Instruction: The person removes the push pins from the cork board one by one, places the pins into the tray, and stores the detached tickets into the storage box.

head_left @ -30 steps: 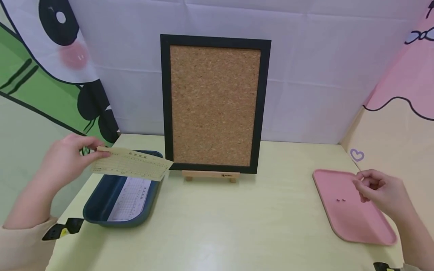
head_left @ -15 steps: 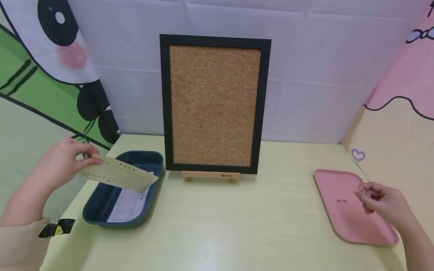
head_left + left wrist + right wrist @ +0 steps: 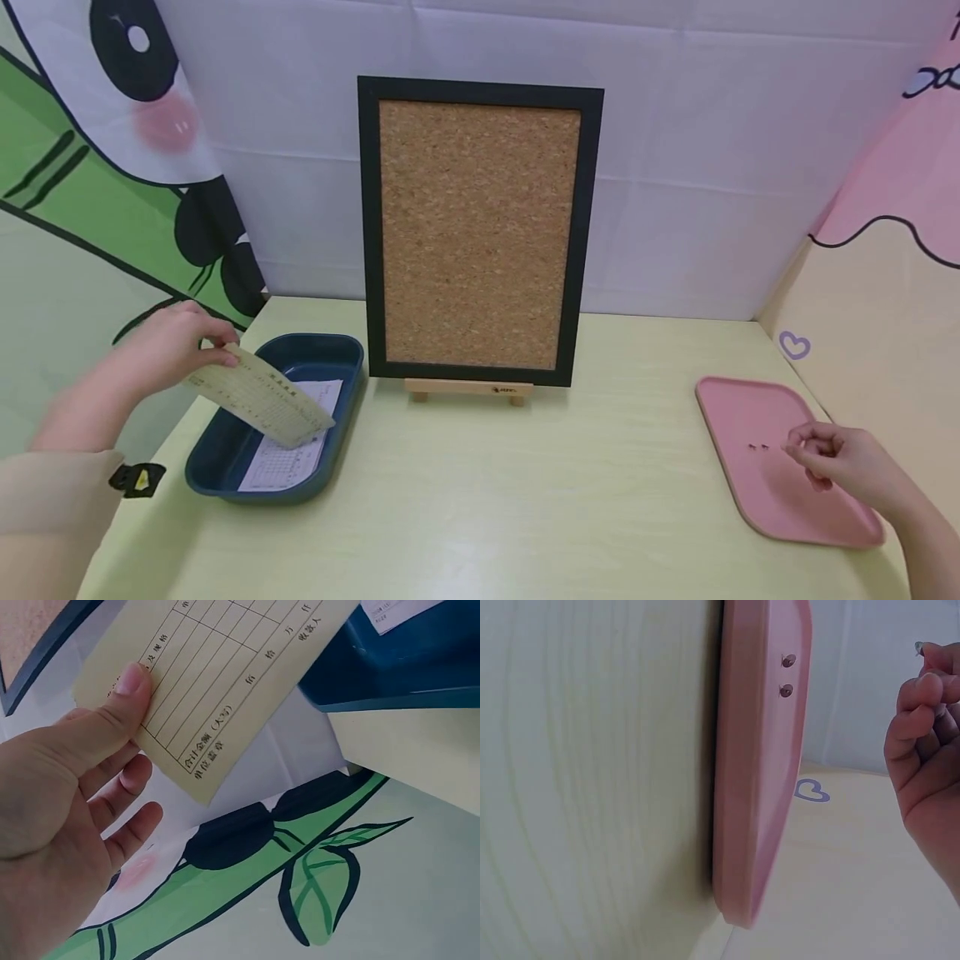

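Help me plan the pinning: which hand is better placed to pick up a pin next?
Right. The right hand hovers over the pink tray beside the two pins, fingers curled and apparently empty. The left hand already pinches the yellow slip.

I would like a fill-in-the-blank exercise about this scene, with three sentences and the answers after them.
1. The left hand pinches a yellow slip above the ____ tray.
2. Two small pins lie on the ____ tray near the right hand.
3. The cork board stands on a wooden ____.

Missing words: blue; pink; stand
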### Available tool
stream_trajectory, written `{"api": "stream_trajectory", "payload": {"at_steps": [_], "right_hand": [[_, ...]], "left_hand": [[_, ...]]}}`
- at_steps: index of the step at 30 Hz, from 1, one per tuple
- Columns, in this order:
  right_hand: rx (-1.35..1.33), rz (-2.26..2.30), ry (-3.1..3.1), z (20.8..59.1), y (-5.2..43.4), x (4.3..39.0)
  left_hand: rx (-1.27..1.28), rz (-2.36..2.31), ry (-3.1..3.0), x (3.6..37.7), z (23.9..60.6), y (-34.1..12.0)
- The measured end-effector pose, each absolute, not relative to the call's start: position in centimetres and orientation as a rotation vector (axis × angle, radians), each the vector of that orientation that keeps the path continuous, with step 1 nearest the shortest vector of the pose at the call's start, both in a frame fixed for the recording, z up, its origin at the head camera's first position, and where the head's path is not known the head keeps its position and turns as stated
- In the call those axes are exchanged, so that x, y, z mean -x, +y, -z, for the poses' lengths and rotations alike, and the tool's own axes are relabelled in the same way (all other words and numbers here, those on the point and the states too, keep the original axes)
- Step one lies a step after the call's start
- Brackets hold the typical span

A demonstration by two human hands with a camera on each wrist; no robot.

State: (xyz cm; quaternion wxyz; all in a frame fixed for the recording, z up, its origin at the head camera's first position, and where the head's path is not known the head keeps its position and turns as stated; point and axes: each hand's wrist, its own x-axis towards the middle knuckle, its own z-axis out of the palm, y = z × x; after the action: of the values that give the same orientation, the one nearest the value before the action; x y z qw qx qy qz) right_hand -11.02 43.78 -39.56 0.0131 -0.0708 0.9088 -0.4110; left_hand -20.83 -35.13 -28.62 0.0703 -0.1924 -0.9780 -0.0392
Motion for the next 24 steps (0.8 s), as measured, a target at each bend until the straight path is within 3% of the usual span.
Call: {"api": "stream_trajectory", "payload": {"at_steps": [24], "right_hand": [[0.221, 1.099, 2.844, 42.4, 45.7, 12.1]], "left_hand": [[0.867, 0.045, -3.044, 25.5, 33.6, -32.8]]}}
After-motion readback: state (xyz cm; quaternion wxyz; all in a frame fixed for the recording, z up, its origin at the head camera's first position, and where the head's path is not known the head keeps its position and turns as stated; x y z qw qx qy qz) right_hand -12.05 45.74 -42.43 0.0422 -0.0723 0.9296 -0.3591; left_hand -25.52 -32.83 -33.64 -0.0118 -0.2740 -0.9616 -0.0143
